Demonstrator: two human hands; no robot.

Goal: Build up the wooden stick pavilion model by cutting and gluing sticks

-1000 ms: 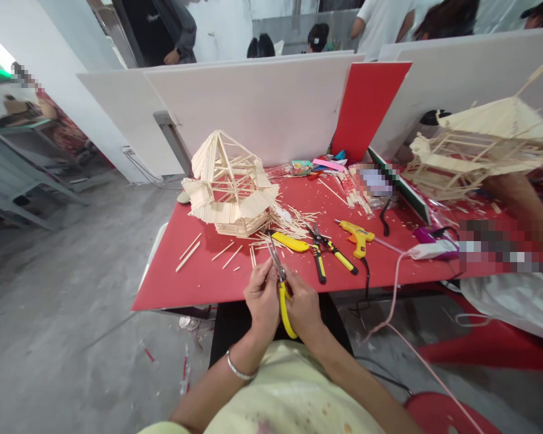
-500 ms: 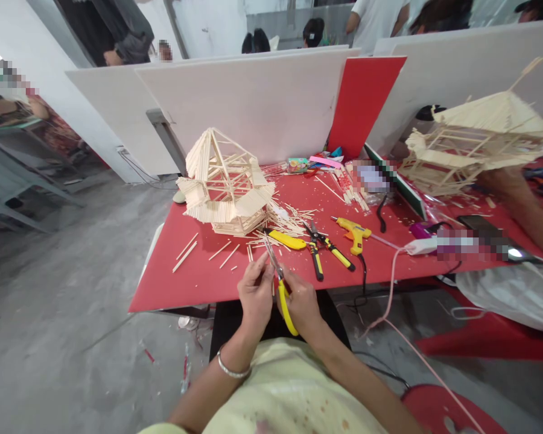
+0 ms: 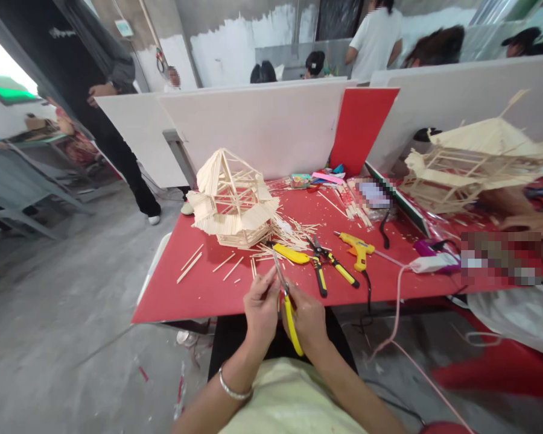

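My right hand [image 3: 305, 313] is closed around yellow-handled scissors [image 3: 293, 328], their narrow metal blades pointing away from me. Close beside it, my left hand [image 3: 260, 307] pinches a thin wooden stick [image 3: 279, 303], mostly hidden by the fingers, near the blades. Both hands are over the front edge of the red-topped table [image 3: 172, 304]. Just beyond the blades lie a yellow utility knife [image 3: 292, 253] and black-and-yellow cutters [image 3: 320, 262]. A roofed stick model [image 3: 235, 208] stands behind them, with loose sticks [image 3: 294, 232] scattered at its right side.
A yellow glue gun [image 3: 358, 248] lies to the right, its cord hanging over the edge. Farther right are a white power strip [image 3: 428, 263] and another stick model [image 3: 475, 157], near a co-worker's arm [image 3: 536, 223]. White boards [image 3: 262, 120] line the back.
The view has tilted upward, showing more of the far wall and a standing person at left. My hands keep nearly the same pose around the scissors and stick.
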